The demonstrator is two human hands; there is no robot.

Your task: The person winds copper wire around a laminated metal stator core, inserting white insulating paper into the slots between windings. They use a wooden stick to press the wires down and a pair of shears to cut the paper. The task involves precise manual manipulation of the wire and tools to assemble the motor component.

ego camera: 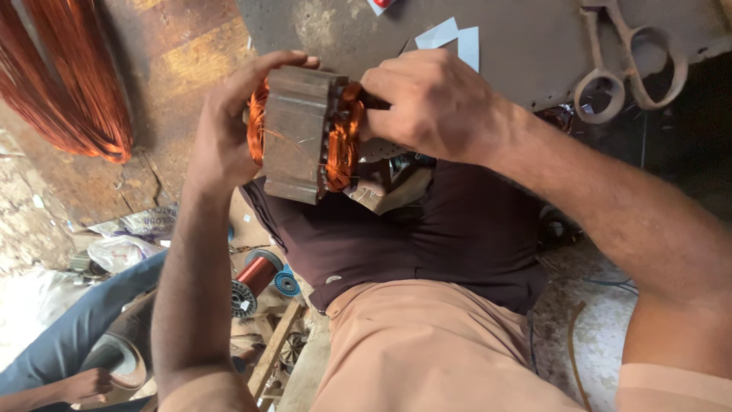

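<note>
A person's left hand (pixel 221 137) grips a grey laminated motor stator (pixel 297 133) at upper centre of the frame, fingers clamped around its far side. The right hand (pixel 435 103) meets it from the right, fingers closed on the copper winding (pixel 345 137) that bulges from the stator's end; a second fan of copper wire shows at the opposite end. Behind the hands lies a worn metal surface (pixel 534 46) carrying scissors (pixel 633 61) at upper right and pale paper slips (pixel 454 37) at top centre. A hank of loose copper wire (pixel 69 84) hangs at upper left. A spool of copper wire (pixel 255 278) sits at lower left, near another person's hand (pixel 88 385).
</note>
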